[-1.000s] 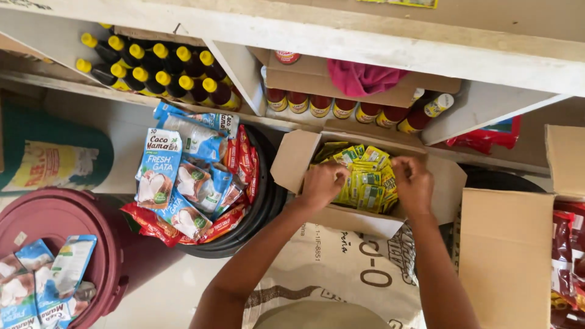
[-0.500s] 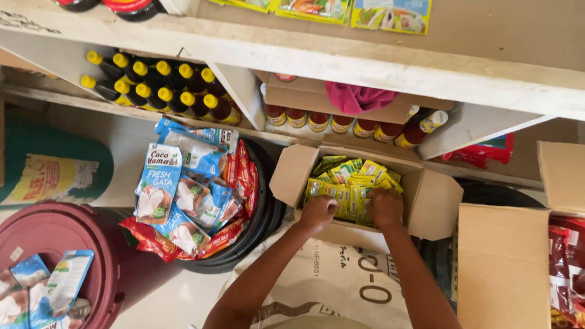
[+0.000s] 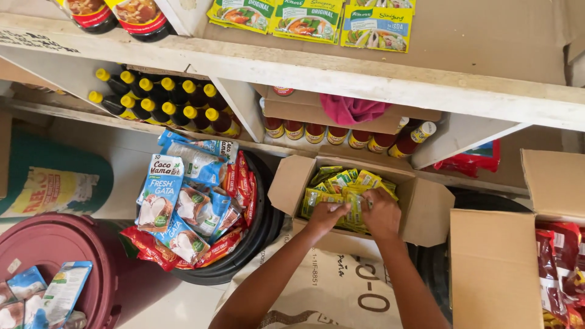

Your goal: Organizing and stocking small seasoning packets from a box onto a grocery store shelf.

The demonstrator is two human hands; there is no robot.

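- The left hand (image 3: 326, 216) was inside the open brown cardboard box (image 3: 426, 210), fingers curled down onto the yellow-and-green foil sachets (image 3: 341, 183) packed there — whether they pinched one I could not tell.
- The right hand (image 3: 381, 213) lay just beside it in the same box, fingers closed over a bunch of those sachets near the middle.
- The box rested on a printed white woven sack (image 3: 341, 286), under a pale wooden shelf (image 3: 365, 79).
- Left of the box, a black round tub (image 3: 256, 244) held blue-and-white pouches (image 3: 161, 192) and red packets (image 3: 244, 183).
- Dark bottles with yellow caps (image 3: 164, 100) filled one shelf compartment; red-capped jars (image 3: 317, 131) stood behind the box.
- A maroon plastic lid (image 3: 55, 256) sat at the lower left — well apart from both hands.
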